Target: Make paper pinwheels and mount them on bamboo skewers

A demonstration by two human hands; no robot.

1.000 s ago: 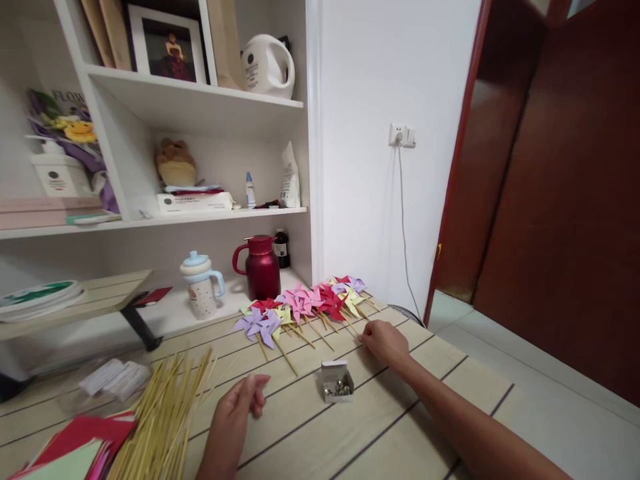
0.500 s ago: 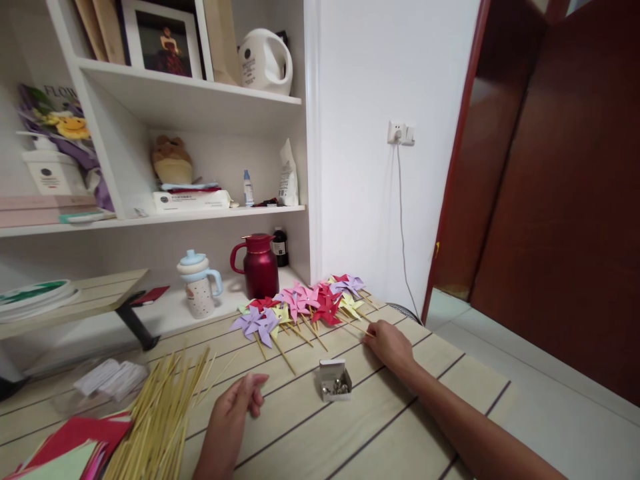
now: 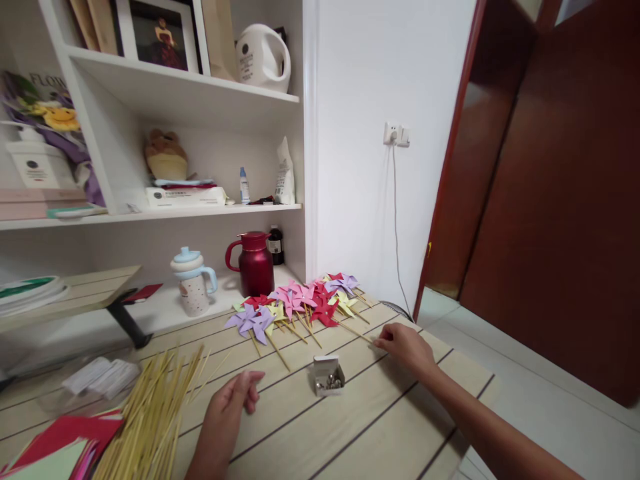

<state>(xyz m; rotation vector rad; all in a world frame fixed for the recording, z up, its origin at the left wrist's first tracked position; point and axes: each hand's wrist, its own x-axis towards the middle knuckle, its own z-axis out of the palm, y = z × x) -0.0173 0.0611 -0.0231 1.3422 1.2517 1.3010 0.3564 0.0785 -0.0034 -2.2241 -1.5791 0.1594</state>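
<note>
White shelving (image 3: 200,100) backs your desk (image 3: 380,427), a light wood top with dark seams; a red door (image 3: 550,200) stands to the right. Your right hand (image 3: 407,347) reaches to the far right of the desk, fingers drawn together at the end of a stick (image 3: 356,331) that runs up to a red pinwheel (image 3: 324,311); whether they actually pinch it, you cannot tell. That pinwheel lies at the near edge of the pinwheel row (image 3: 295,303) along the back of the desk. Your left hand (image 3: 227,410) rests on the desk, loosely curled, holding nothing, just beside the stick pile (image 3: 150,420). A small open box of pins (image 3: 327,377) sits between your hands. Paper sheets (image 3: 55,447) lie at the left corner. A red jug (image 3: 255,263) and a cup (image 3: 193,283) stand on the low shelf behind.
</note>
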